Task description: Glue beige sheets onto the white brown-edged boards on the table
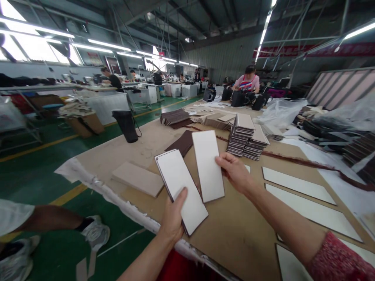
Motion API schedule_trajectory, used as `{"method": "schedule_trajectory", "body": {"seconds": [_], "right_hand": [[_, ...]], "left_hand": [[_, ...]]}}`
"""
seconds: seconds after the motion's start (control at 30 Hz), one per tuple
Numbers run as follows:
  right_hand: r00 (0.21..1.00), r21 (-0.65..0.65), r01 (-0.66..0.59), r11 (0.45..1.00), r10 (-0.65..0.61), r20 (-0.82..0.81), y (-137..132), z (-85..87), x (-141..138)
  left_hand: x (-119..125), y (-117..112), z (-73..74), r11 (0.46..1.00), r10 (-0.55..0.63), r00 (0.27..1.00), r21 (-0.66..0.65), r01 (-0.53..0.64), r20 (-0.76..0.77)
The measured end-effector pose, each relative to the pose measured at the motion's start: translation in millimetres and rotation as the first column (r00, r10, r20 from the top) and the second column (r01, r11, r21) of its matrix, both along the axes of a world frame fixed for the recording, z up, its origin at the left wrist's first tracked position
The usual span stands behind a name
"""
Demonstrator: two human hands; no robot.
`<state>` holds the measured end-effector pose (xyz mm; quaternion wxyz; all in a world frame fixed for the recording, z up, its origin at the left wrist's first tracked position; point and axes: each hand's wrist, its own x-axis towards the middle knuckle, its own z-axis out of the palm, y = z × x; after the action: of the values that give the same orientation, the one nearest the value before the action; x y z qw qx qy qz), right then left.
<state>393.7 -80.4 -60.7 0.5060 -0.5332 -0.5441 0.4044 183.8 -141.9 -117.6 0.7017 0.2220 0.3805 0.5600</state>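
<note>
My left hand (172,218) is closed round a small stack of white rectangular panels (182,187) with dark edges, its thumb lying on the top one. In my right hand (231,169) a single white panel (207,166) is pinched by its right edge, upright beside the stack. Both are held above the brown-covered table (234,230). Several like panels (299,185) lie flat in a row at the right, partly behind my right forearm. A beige stack of panels (137,177) rests to the left of my hands, and dark brown pieces (181,142) lie just behind them.
Tall piles of panels (241,136) stand further back on the table. A black cylindrical bag (125,125) is near the left edge. Across the table a person (247,82) works among black bags (238,98). Another person's legs and shoes (95,232) show at lower left.
</note>
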Motion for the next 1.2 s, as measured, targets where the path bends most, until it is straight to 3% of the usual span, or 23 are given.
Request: {"method": "schedule_trajectory", "body": {"seconds": [0.1,0.2,0.37,0.47,0.6,0.7,0.8,0.87,0.93,1.0,1.07,1.2], "right_hand": [[0.985,0.016,0.056,0.998,-0.058,0.165,15,9.2,45],[0.919,0.006,0.003,1.0,-0.004,0.395,20,-3.6,66],[0.729,0.09,-0.088,0.992,0.002,0.684,1,-47.2,47],[0.625,0.084,-0.158,0.984,0.033,0.78,-13,-63.8,32],[0.545,0.057,-0.168,0.984,0.045,0.837,-14,-68.8,34],[0.55,0.06,-0.135,0.989,0.024,0.835,-8,-63.0,39],[0.606,0.078,-0.124,0.989,0.013,0.795,-12,-50.8,27],[0.705,0.053,-0.137,0.989,0.06,0.707,-22,-40.9,7],[0.877,-0.025,-0.16,0.987,0.153,0.456,-35,-32.0,-18],[0.977,-0.101,-0.173,0.98,0.183,0.108,-45,-25.8,-39],[0.984,-0.14,-0.156,0.978,0.142,-0.105,-49,-21.7,-52],[0.978,-0.145,-0.043,0.989,0.011,-0.21,-38,-8.4,-36]], "left_hand": [[-2,-4,2.1,0.997,0.07,0.994,0.031,-0.072,0.082],[-3,-7,3.3,0.981,0.172,0.981,0.07,-0.179,0.095],[-5,-9,-0.6,0.987,0.158,0.987,0.029,-0.159,0.041],[-5,-8,-3.0,0.995,0.096,0.995,0.01,-0.096,0.022],[-2,-3,-2.5,1.0,0.0,1.0,0.03,0.0,0.002],[1,2,-2.1,0.999,0.04,0.997,-0.001,-0.04,-0.07],[1,4,-2.8,0.995,0.098,0.987,-0.013,-0.1,-0.126],[1,4,-3.3,0.997,0.074,0.992,0.022,-0.072,-0.099],[2,5,-3.8,0.997,0.052,0.996,0.059,-0.048,-0.072],[4,6,-4.2,0.995,0.051,0.996,0.083,-0.045,-0.069],[5,6,-3.5,0.993,0.051,0.996,0.107,-0.042,-0.074],[1,1,3.8,0.997,0.075,0.997,0.031,-0.074,-0.028]]}}
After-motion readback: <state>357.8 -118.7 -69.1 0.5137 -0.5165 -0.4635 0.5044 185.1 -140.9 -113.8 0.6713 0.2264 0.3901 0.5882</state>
